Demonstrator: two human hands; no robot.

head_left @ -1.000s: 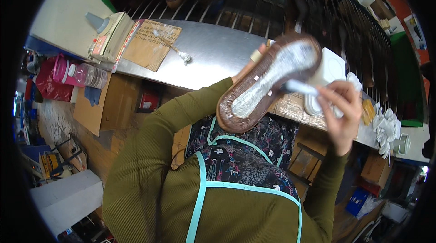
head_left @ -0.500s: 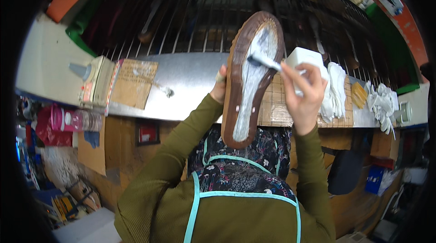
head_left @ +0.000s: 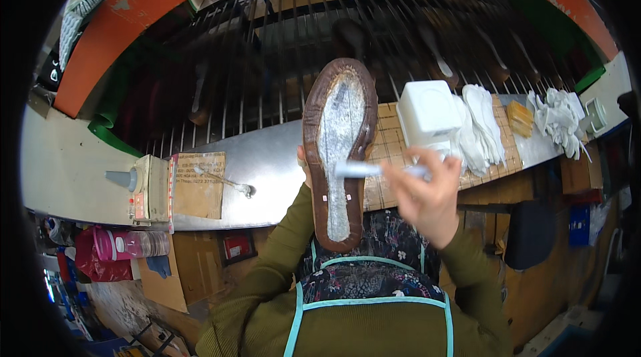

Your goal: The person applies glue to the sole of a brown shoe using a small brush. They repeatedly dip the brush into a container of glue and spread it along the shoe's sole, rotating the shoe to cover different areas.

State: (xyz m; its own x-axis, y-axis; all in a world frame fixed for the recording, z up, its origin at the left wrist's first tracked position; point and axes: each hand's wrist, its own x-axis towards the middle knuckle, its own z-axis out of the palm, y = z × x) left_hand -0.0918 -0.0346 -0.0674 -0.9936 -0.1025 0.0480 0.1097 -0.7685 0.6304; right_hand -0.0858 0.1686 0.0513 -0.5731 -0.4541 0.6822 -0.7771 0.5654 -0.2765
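Observation:
A brown leather shoe (head_left: pixel 341 123) is held sole up, toe pointing away from me, over the front edge of the metal counter. Its long middle strip is whitish grey and glossy, framed by the brown leather rim. My left hand (head_left: pixel 302 157) grips the shoe from its left side; most of that hand is hidden behind it. In my right hand (head_left: pixel 431 190), slightly blurred, the fingers pinch a small white-handled brush (head_left: pixel 362 169). Its head meets the narrow waist of the strip, though the bristles are hard to make out.
Right of the shoe, a white plastic container (head_left: pixel 431 113) and white gloves (head_left: pixel 482 127) lie on taped cardboard (head_left: pixel 385 137). Beyond are a yellow block (head_left: pixel 519 120) and crumpled gloves (head_left: pixel 559 117). A spoon-like tool (head_left: pixel 234 185) rests across cardboard at left. Metal bars (head_left: pixel 280 43) run behind.
The brush has moved down the strip from the forepart to the waist. My view has shifted, and the shoe now stands more upright and lower in it.

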